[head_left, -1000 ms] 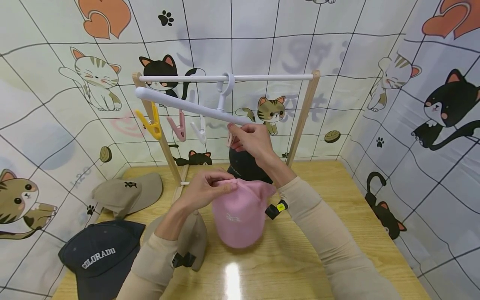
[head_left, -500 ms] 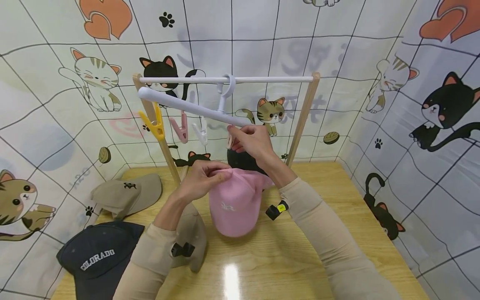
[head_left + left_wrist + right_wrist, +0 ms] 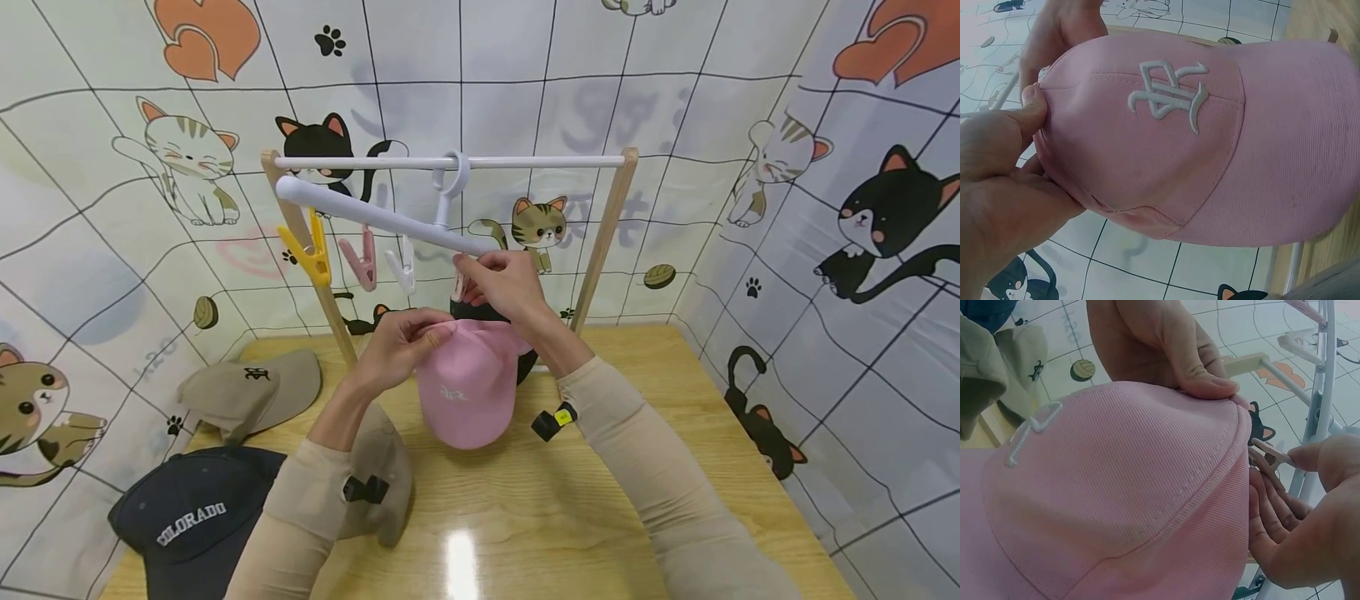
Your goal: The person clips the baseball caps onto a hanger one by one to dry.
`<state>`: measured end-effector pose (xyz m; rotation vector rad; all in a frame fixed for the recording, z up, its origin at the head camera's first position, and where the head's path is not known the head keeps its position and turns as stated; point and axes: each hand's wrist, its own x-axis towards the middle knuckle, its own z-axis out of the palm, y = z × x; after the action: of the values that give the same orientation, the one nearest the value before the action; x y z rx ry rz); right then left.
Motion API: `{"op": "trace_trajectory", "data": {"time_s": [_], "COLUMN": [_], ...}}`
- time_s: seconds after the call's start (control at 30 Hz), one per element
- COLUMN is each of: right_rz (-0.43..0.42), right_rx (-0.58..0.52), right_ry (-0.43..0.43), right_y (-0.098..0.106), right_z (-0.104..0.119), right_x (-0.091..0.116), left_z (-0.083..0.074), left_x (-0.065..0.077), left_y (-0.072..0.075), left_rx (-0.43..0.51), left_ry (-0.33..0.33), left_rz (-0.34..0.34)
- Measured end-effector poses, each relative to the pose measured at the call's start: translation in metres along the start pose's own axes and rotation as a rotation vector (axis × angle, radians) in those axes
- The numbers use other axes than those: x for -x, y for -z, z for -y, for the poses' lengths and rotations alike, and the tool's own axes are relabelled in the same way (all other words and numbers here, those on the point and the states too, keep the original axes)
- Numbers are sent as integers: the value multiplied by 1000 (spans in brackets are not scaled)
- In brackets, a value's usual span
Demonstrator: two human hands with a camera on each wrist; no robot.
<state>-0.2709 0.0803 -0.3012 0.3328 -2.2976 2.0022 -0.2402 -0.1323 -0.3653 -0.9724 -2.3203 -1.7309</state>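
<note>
My left hand pinches the crown edge of a pink cap and holds it up above the table, brim hanging down. In the left wrist view the pink cap shows white embroidery, with my left thumb on its seam. My right hand pinches a pale clip under the right end of a tilted white hanger bar. The right wrist view shows that clip just beside the cap's edge. A black cap hangs behind, mostly hidden.
The hanger hooks on a white rail between wooden posts. Yellow, pink and white clips hang bare. On the wooden table lie a beige cap, a navy COLORADO cap and another beige cap.
My left hand has raised the pink cap off the table, up toward the clip. My right hand has stayed on the clip.
</note>
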Motion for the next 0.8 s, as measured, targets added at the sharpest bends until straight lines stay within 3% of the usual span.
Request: {"op": "trace_trajectory", "data": {"time_s": [0.33, 0.8], "right_rz": [21, 7], "right_rx": [41, 39], "right_ry": [7, -28], "right_y": [-3, -6], "right_z": [5, 7], "right_x": [3, 5], "left_z": [2, 3], "left_x": [-6, -7], "left_y": [4, 7], "left_rx": [-62, 12], "left_ry": [-20, 24], "left_rz": [-65, -124]}}
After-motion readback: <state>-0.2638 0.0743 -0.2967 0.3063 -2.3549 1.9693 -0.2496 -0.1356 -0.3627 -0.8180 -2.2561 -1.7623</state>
